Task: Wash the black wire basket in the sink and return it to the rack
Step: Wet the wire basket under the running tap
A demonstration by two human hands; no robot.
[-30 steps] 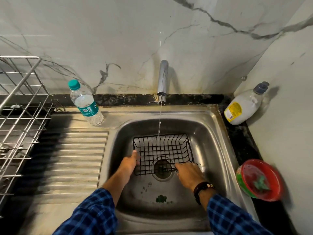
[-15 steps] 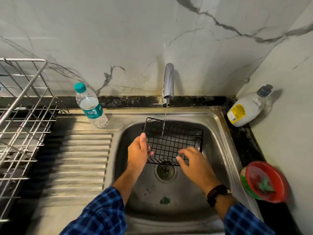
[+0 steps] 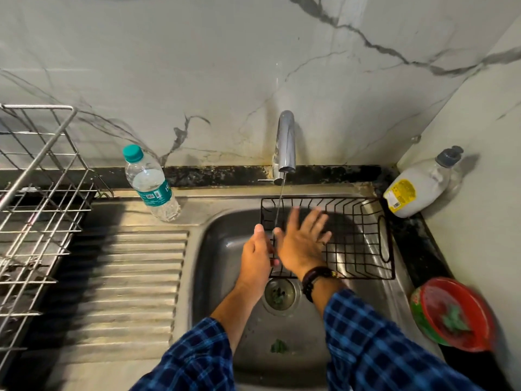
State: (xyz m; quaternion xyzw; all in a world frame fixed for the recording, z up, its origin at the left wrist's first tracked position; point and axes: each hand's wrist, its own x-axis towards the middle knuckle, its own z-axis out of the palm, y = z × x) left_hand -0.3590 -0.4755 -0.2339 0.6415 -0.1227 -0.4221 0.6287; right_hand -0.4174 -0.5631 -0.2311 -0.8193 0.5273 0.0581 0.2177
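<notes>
Basket [image 3: 352, 238], black wire, is in the sink [image 3: 220, 249], up at the back-right of the basin. It's tilted, open side twd the camera. Its far rim runs along the sink's back edge, and its R end, w/ an oval handle loop, sits close to the sink's R wall. Near rim is just above the drain [image 3: 280, 294].

L hand [image 3: 255, 255] grips the basket's L end: thumb up, fingers curled round the wire at the near-L corner. R hand [image 3: 301, 241] is wide open, fingers spread and straight, palm down over the basket's L half, holding nothing. It's motion-blurred, so can't tell if it actually touches the wires. A dark beaded wristband [image 3: 315, 277] is on the R wrist; both sleeves are blue check.

Tap [image 3: 286, 142] is running. A thin stream of water [image 3: 279, 204] drops thru the basket's L part, just beside the R thumb. A green scrap [image 3: 279, 347] lies on the basin floor nr the front.

Rack [image 3: 36, 193], silver wire, stands at far L, well apart from the basket, w/ the ribbed drainboard [image 3: 127, 277] btwn it and the basin. A water bottle [image 3: 150, 183] w/ a teal cap stands at the drainboard's back. A white soap bottle [image 3: 417, 190] is in the back-R corner, a red bowl [image 3: 456, 314] on the dark counter R of the sink.
</notes>
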